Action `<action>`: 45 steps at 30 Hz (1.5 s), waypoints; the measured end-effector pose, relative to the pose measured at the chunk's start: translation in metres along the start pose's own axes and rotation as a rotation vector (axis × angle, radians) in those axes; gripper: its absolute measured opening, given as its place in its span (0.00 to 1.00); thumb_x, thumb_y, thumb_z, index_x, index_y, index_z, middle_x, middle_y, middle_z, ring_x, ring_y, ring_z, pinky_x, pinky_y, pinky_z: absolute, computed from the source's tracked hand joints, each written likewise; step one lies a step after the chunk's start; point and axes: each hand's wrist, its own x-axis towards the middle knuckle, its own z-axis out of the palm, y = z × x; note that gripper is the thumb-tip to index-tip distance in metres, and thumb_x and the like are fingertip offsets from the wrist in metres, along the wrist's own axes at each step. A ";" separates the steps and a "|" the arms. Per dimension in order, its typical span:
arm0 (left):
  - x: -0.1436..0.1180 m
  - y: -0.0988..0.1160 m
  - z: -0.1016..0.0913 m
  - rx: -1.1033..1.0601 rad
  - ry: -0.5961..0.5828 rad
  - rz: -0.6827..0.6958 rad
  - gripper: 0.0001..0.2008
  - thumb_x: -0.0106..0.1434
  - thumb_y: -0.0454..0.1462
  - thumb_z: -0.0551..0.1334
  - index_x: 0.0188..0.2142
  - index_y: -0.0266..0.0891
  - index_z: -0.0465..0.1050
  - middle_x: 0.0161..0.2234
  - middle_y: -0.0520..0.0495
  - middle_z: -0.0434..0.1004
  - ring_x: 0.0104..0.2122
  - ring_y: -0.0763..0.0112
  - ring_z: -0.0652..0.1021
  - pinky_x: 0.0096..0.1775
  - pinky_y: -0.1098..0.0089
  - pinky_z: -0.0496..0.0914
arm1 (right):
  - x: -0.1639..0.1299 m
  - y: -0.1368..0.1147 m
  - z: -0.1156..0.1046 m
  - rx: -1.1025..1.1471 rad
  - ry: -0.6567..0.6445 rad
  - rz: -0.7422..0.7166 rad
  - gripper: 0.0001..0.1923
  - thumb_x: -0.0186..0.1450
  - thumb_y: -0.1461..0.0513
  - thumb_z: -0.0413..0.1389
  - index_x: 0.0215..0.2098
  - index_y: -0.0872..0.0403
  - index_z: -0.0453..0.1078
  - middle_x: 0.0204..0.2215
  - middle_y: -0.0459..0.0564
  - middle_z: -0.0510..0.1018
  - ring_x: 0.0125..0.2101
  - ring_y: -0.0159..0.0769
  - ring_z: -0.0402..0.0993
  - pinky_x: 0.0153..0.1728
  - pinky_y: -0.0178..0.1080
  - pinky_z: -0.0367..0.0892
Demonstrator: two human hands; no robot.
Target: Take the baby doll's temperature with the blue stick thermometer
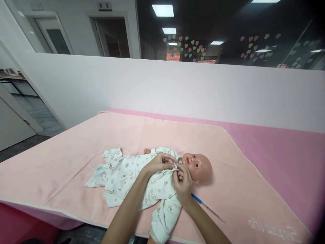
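Observation:
A baby doll point(203, 166) lies on its back, its head to the right. It wears a white printed baby shirt point(162, 189) and matching trousers point(119, 173). At the neck, my left hand point(161, 162) pinches the collar edge of the shirt between thumb and fingers. Close beside it, my right hand point(183, 181) has its fingers curled and pinched on the same collar, just below the doll's chin. A small fold of cloth shows between the fingertips; any fastener there is too small to make out.
A slim stick with a blue end point(196, 198) lies by my right wrist. Under the doll, a peach blanket point(88, 135) covers the pink table top point(281, 152). A white partition point(177, 88) with dark glass above stands behind. At the lower left is something red point(25, 223).

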 end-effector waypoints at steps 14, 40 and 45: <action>0.001 0.004 -0.001 0.058 -0.067 -0.002 0.19 0.49 0.40 0.69 0.40 0.33 0.76 0.25 0.48 0.73 0.25 0.77 0.70 0.29 0.76 0.63 | 0.000 -0.005 0.001 0.105 0.020 0.136 0.12 0.63 0.63 0.52 0.46 0.56 0.62 0.34 0.52 0.75 0.24 0.27 0.71 0.24 0.30 0.70; 0.000 0.001 0.002 0.006 0.026 -0.004 0.19 0.48 0.38 0.69 0.40 0.33 0.75 0.25 0.46 0.77 0.27 0.73 0.76 0.32 0.75 0.67 | -0.004 -0.009 0.001 0.267 0.010 0.329 0.07 0.63 0.62 0.49 0.39 0.55 0.61 0.23 0.44 0.68 0.18 0.25 0.61 0.20 0.30 0.61; 0.000 0.001 0.003 0.010 0.018 -0.001 0.20 0.48 0.38 0.69 0.41 0.33 0.75 0.26 0.46 0.78 0.28 0.72 0.76 0.32 0.75 0.67 | -0.004 -0.011 0.000 0.253 -0.009 0.336 0.07 0.63 0.61 0.48 0.39 0.55 0.62 0.24 0.44 0.68 0.20 0.26 0.62 0.22 0.30 0.61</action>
